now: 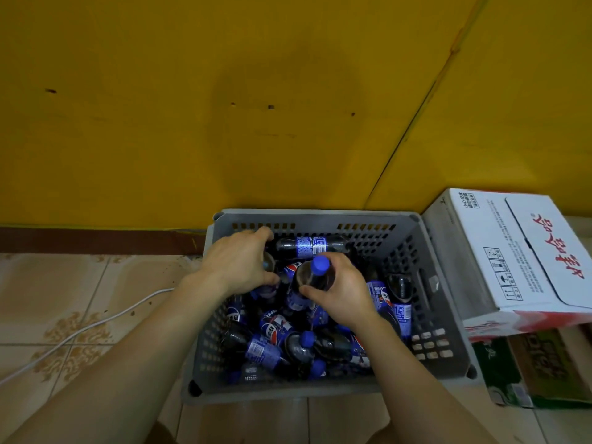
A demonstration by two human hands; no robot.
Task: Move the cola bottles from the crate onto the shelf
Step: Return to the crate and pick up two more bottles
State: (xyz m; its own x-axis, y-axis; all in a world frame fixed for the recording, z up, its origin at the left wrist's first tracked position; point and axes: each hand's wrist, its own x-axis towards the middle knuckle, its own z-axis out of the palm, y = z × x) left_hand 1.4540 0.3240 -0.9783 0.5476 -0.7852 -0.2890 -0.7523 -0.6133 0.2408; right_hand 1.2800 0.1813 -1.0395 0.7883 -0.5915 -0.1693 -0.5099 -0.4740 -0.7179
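Note:
A grey slotted plastic crate (445, 318) stands on the tiled floor, full of several cola bottles with blue labels and blue caps lying in a heap. My right hand (342, 291) grips one cola bottle (312, 278) by its shoulder, its blue cap pointing up. My left hand (242, 261) reaches into the crate's far left part and curls round another bottle (268, 267), mostly hidden under the palm. One more bottle (312, 246) lies on its side against the crate's back wall. No shelf is in view.
A yellow wall (224, 107) rises right behind the crate. A white cardboard box (525, 251) with red lettering sits to the right on top of green cartons (538, 373). A white cable (83, 331) runs across the floor tiles at the left.

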